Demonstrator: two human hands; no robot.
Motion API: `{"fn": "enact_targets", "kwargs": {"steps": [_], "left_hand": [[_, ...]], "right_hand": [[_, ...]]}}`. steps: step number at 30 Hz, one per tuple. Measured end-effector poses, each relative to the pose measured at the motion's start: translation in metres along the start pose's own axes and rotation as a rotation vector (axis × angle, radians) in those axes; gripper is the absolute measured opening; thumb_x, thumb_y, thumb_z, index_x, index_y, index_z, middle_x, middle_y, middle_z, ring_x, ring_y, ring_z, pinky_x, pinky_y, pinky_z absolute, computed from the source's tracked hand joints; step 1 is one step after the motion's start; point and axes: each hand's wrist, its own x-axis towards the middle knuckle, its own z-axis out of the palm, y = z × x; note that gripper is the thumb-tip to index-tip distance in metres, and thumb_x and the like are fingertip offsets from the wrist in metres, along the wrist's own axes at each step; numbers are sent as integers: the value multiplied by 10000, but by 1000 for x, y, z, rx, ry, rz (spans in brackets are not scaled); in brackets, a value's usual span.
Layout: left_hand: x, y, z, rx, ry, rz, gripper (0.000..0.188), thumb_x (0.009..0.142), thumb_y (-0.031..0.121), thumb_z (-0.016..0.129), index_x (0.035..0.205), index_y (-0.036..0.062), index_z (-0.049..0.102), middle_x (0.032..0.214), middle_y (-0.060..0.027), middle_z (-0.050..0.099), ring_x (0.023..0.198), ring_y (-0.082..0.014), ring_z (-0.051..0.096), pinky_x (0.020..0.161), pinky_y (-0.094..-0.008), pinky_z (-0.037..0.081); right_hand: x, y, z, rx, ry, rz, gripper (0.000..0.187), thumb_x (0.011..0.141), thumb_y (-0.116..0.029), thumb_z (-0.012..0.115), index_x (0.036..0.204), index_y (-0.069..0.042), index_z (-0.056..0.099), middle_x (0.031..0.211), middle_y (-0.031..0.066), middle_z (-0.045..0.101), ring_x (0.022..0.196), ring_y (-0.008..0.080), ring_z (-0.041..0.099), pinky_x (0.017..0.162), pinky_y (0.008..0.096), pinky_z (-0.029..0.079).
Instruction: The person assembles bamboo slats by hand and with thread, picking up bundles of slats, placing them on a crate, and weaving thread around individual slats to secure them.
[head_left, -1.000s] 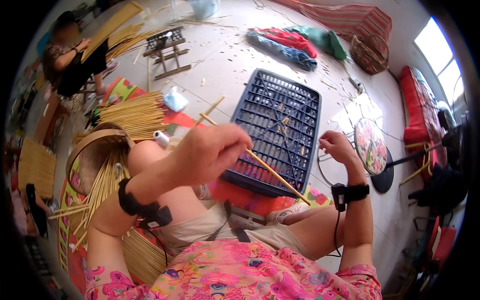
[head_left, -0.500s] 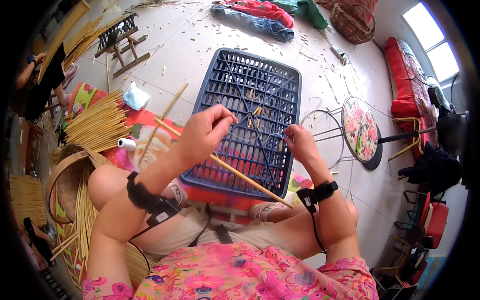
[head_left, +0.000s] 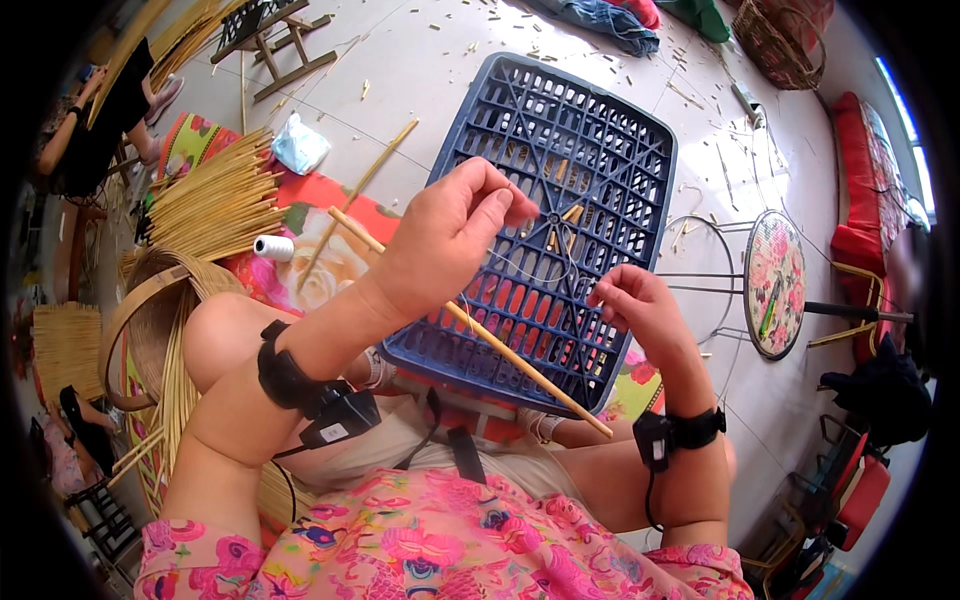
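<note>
Over the upturned dark blue plastic crate [head_left: 652, 125], both of my hands are raised with fingers pinched together. A thin white thread [head_left: 520, 268] runs in a loose curve between them. My left hand [head_left: 450, 235] pinches it above the crate's left side; the exact grip is hidden by the fingers. To the right, my right hand [head_left: 640, 308] is closed at the thread's other part, low over the crate. A long pale bamboo stick [head_left: 530, 368] lies slantwise across the crate's near side, passing under my left wrist. Thread shows on the stick near its middle.
Short cut pieces [head_left: 570, 215] rest on the crate. At left are a bundle of sticks [head_left: 210, 205], a white thread spool [head_left: 273, 247], a light-blue packet [head_left: 299, 145] and a woven basket [head_left: 150, 320]. A round flowered stool [head_left: 773, 300] stands at right.
The whole view has shifted, so the crate appears farther right and higher. My right hand sits lower relative to the crate, and the thread hangs in a slacker curve. The stick stays across the crate.
</note>
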Motion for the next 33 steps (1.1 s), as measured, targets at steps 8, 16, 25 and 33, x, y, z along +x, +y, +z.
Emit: {"fn": "enact_targets", "kwargs": {"steps": [8,16,25,33], "left_hand": [[-25,14,13,187,-267,-92,202,821,137,558,951,28,449,572,-5,418,513,-88,407,506,-254,361],[-39,9,28,324,-319,-93,233,716,159,709,879,48,585,562,16,369,507,-54,335,455,-231,292],[-40,-2,24,393,-303,59,90,807,98,592,865,30,587,654,-71,595,550,-125,571,491,-266,420],[-40,1,19,517,-324,69,120,830,166,565,830,45,557,661,-115,579,601,-276,586,534,-342,442]], "right_hand": [[-30,-38,38,1110,-306,177,87,906,-147,476,865,-77,505,917,78,600,701,83,544,608,214,445],[-30,-36,46,1105,-250,96,88,899,-147,496,866,-67,512,996,58,587,801,78,554,689,245,476],[-30,-32,51,999,-239,85,124,903,-166,503,930,-52,545,875,25,564,763,71,526,678,218,461],[-35,-54,62,415,67,-395,229,877,-8,473,1105,-2,459,919,38,560,728,31,475,598,168,399]]}}
